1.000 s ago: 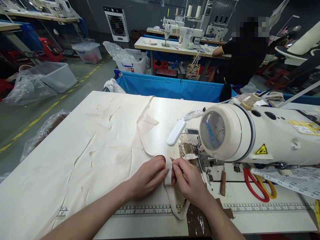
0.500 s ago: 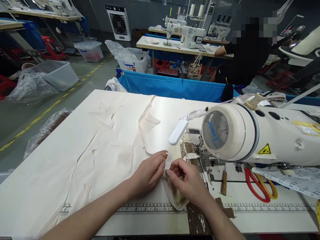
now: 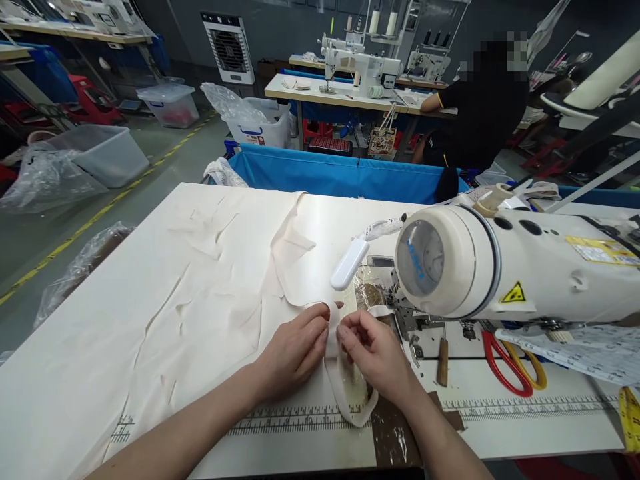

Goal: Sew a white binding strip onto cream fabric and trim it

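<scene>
Cream fabric (image 3: 210,300) is spread in loose folds over the left half of the sewing table. My left hand (image 3: 297,347) is closed on the fabric's right edge, its fingers curled. Just beside it, my right hand (image 3: 373,353) pinches the edge of a narrow cream fabric band (image 3: 334,387). Below the hands the band hangs in a loop over the printed ruler, and a part of it shows by the sewing machine's needle area. The sewing machine (image 3: 450,260) stands to the right of my right hand. My fingers hide the exact spot where the band is gripped.
A white plastic device (image 3: 350,265) hangs on a cord before the machine. A wooden-handled tool (image 3: 443,362) and red and yellow-handled scissors (image 3: 506,365) lie at right. A blue cloth trough (image 3: 320,168) borders the table's far edge. A person (image 3: 485,110) sits beyond it.
My right hand has shifted slightly away from the left, so more of the band shows between them. The whole view has moved a little; the spread fabric lies as before.
</scene>
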`<state>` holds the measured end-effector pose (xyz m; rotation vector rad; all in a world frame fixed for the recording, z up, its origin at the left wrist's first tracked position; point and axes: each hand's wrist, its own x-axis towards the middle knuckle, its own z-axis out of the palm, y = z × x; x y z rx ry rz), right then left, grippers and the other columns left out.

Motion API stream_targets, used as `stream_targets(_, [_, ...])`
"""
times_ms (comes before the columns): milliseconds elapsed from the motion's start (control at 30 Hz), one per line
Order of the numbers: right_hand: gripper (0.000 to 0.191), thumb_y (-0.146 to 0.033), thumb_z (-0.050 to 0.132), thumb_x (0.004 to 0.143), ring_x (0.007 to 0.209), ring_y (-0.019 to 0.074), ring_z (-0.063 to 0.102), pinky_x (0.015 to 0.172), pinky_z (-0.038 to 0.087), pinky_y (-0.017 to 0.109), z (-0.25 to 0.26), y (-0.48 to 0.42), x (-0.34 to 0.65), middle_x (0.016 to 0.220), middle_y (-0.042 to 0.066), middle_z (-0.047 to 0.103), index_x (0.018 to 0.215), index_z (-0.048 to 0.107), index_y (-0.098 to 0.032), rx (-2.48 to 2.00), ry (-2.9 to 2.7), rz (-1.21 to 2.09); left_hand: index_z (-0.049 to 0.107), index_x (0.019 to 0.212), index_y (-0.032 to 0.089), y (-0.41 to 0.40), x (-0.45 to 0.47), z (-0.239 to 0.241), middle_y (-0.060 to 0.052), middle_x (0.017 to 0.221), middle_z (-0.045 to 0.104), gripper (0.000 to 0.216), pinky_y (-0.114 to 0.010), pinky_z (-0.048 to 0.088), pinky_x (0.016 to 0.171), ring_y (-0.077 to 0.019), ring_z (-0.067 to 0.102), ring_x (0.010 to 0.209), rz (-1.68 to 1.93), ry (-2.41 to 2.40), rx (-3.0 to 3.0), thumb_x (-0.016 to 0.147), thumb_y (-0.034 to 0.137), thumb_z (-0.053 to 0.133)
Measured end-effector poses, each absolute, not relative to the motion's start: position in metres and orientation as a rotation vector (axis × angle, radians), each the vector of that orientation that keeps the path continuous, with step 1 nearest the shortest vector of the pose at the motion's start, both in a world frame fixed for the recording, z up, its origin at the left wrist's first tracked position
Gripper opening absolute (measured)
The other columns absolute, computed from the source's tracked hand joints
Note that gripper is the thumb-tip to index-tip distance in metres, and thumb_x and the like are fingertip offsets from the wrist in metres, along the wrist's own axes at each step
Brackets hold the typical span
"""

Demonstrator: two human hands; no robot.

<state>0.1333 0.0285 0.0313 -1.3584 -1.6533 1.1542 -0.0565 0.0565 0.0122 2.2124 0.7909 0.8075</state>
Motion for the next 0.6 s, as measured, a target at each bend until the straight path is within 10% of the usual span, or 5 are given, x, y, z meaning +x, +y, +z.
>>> stream_targets(600, [0.021,-0.031,0.044,0.1,0.057,0.0144,0.054,0.054,0.041,0.026,0.0332,0.0302,0.1374,0.066,-0.003,0.055,0.083,0.051,-0.022,-1.265,-1.697,1.116,0.051,0.094,0.019,0.0583,-0.0581,0.0162,-0.013,0.131,0.052,0.023,-0.036,0.046,0.106,-0.0244,0.044,0.137,0.697,0.654,2.166,0.102,0.018,0.03])
